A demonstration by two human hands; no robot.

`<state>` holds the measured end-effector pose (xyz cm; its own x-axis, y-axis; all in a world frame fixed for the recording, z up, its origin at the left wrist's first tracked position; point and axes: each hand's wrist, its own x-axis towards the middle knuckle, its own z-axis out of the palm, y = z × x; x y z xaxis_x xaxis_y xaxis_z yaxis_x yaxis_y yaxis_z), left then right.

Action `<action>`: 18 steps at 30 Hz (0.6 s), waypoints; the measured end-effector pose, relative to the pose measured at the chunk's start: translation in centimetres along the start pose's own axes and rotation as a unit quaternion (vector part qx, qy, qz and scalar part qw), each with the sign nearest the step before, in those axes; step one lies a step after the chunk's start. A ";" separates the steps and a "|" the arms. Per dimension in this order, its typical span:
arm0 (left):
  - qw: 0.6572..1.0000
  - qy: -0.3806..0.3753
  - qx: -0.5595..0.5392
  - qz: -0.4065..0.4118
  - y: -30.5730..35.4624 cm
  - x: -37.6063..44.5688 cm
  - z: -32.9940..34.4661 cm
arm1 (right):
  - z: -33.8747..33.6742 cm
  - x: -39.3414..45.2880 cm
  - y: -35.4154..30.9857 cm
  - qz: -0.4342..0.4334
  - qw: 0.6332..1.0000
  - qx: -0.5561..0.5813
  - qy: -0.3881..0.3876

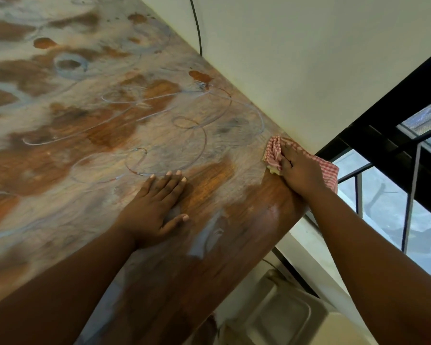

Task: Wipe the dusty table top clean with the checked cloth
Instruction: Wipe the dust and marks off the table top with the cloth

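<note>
A brown wooden table top (90,125) fills the left and middle of the view, coated with pale grey dust marked by swirls and rings. A darker strip near its right end looks wiped. My right hand (300,170) presses the red and white checked cloth (273,151) flat on the table's far right corner, where it meets the wall. Part of the cloth sticks out behind the hand toward the window. My left hand (157,210) lies flat on the table top, fingers spread, holding nothing.
A cream wall (296,58) runs along the table's far edge, with a black cable (197,28) hanging down it. A black-framed window (396,155) stands to the right. Below the table's right end sits a white plastic chair or bin (279,312).
</note>
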<state>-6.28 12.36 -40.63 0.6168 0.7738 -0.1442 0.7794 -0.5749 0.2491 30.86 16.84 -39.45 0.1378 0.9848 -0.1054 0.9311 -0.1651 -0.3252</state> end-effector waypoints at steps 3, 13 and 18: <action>1.000 -0.001 -0.005 0.002 -0.1 0.1 -0.1 | 0.1 -3.2 0.8 -0.043 0.999 -0.009 -0.027; 1.000 0.008 -0.010 0.000 -0.1 0.2 0.2 | 0.0 3.3 -1.3 0.037 0.998 -0.057 0.000; 1.000 0.008 -0.013 0.002 0.0 0.2 0.2 | 0.4 4.3 -2.1 0.013 0.998 -0.065 -0.006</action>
<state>-6.20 12.48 -40.83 0.6181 0.7756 -0.1282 0.7737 -0.5712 0.2742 29.38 21.36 -39.56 0.1599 0.9793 -0.1242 0.9632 -0.1823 -0.1976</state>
